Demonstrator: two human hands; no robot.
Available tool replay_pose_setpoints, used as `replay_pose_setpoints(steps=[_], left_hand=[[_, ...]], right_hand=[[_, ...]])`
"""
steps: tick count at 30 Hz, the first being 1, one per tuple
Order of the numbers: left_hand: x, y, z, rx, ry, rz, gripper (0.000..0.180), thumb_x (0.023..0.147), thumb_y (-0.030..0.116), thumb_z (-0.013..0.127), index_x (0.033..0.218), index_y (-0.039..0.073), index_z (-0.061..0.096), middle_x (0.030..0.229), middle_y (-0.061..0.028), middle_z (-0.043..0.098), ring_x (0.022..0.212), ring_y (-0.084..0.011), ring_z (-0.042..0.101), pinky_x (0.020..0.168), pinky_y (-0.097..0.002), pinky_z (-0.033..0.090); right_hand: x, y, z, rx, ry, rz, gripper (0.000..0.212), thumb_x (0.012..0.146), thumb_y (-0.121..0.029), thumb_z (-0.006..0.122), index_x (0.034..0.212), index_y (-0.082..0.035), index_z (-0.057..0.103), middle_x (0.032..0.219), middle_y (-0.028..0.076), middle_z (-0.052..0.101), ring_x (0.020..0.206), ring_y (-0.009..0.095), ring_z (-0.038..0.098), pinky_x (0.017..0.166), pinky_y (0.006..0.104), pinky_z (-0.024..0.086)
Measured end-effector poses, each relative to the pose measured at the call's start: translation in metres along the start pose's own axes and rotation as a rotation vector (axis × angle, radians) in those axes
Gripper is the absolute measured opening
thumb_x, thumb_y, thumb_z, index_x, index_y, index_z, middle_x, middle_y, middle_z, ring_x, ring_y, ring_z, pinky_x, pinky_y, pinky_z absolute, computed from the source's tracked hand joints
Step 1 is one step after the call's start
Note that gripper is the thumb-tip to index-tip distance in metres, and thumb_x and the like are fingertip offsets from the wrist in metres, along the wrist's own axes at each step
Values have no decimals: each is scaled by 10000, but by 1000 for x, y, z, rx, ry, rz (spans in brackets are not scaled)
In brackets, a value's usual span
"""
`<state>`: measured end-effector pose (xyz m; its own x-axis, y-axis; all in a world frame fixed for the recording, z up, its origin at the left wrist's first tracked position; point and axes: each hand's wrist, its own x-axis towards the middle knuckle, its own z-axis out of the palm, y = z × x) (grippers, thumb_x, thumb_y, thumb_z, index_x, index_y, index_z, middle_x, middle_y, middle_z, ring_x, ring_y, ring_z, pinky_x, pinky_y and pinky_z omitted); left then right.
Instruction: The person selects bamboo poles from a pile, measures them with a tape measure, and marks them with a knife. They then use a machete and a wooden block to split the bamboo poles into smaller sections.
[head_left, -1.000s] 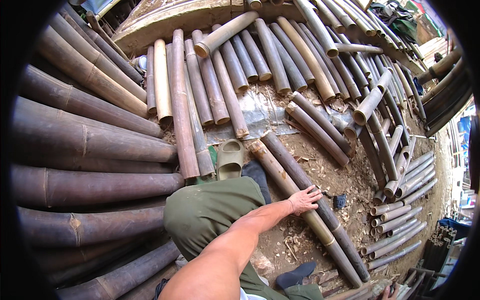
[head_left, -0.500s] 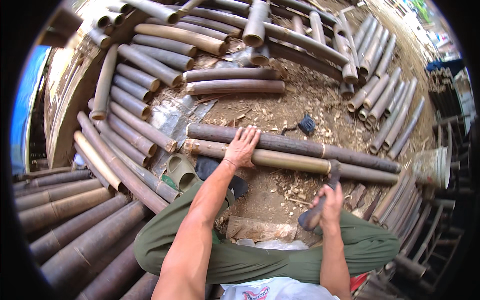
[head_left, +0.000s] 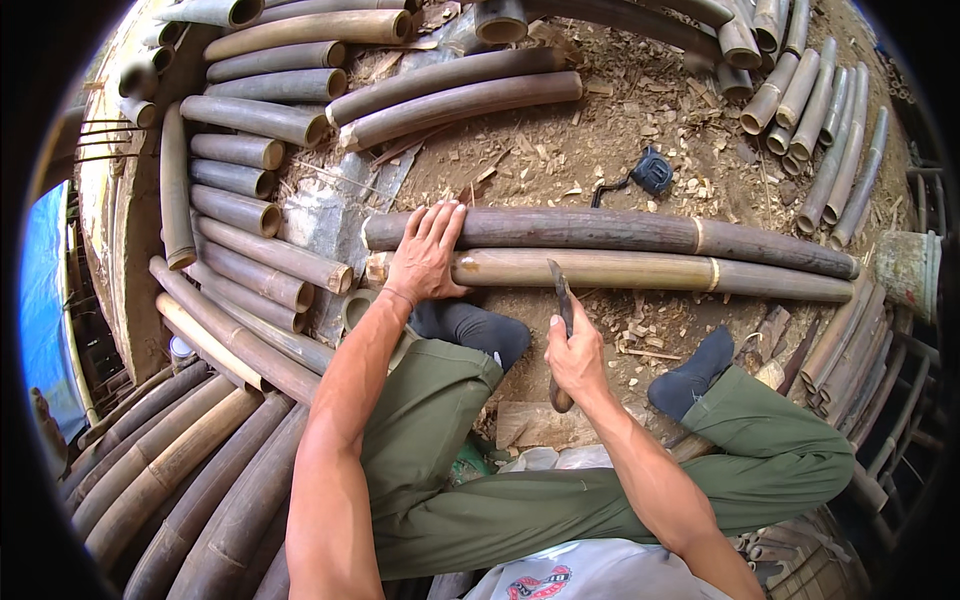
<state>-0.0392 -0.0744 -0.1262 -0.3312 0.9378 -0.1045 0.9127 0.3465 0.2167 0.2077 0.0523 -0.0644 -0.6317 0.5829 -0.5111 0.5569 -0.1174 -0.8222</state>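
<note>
Fingers of the left hand (head_left: 428, 258) lie slightly parted and unclenched, spanning the pale bamboo pole (head_left: 620, 270) and reaching onto the dark bamboo pole (head_left: 580, 230). The right hand (head_left: 577, 355) is closed around a knife-like tool (head_left: 562, 295), whose narrow dark blade points away from the body; whether it touches the pale pole cannot be told. Both smooth, node-ringed poles lie side by side, their long axes running left to right before the person, on brown soil (head_left: 700, 120) strewn with wood chips (head_left: 640, 330). Farther out, hollow bamboo lengths (head_left: 250, 120) line the left; a weathered bucket (head_left: 908, 270) stands right, a blue sheet (head_left: 45, 300) hangs far left.
</note>
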Motion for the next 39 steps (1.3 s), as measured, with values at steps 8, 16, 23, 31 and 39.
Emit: replay_pose_setpoints(steps=[8, 16, 23, 31, 39], left_hand=[[0, -7, 6, -60, 46, 1, 1165, 542, 501, 824, 1480, 24, 324, 1483, -151, 412, 1413, -303, 349, 1196, -457, 209], [-2, -7, 7, -57, 68, 3, 1160, 534, 504, 827, 1471, 24, 341, 1468, -141, 429, 1395, -296, 372, 1190, -447, 220], [-2, -9, 10, -56, 77, 9, 1158, 533, 508, 826, 1470, 23, 350, 1465, -144, 434, 1391, -296, 377, 1184, -450, 233], [1, -12, 6, -37, 60, 0, 1171, 525, 519, 828, 1474, 29, 346, 1469, -142, 432, 1395, -295, 375, 1187, -449, 233], [-3, -7, 5, -60, 70, -6, 1165, 515, 485, 842, 1469, 34, 351, 1466, -138, 430, 1400, -294, 368, 1190, -441, 229]], right_hand=[[15, -13, 31, -175, -30, -11, 437, 995, -196, 473, 1393, -14, 493, 1063, 315, 663, 1011, 445, 668, 871, 460, 523], [16, -18, 41, -237, 1, -40, 419, 991, -172, 468, 1380, -18, 501, 1014, 317, 664, 968, 460, 664, 839, 487, 529], [14, -26, 40, -317, -34, 30, 400, 980, -156, 480, 1361, -45, 523, 936, 307, 674, 943, 460, 669, 820, 497, 531], [8, -34, 17, -239, -72, 119, 399, 977, -212, 520, 1332, -36, 568, 731, 209, 633, 699, 294, 672, 695, 403, 509], [32, -16, 21, -208, -119, 117, 405, 973, -232, 524, 1326, -41, 573, 789, 241, 661, 788, 374, 687, 744, 436, 514]])
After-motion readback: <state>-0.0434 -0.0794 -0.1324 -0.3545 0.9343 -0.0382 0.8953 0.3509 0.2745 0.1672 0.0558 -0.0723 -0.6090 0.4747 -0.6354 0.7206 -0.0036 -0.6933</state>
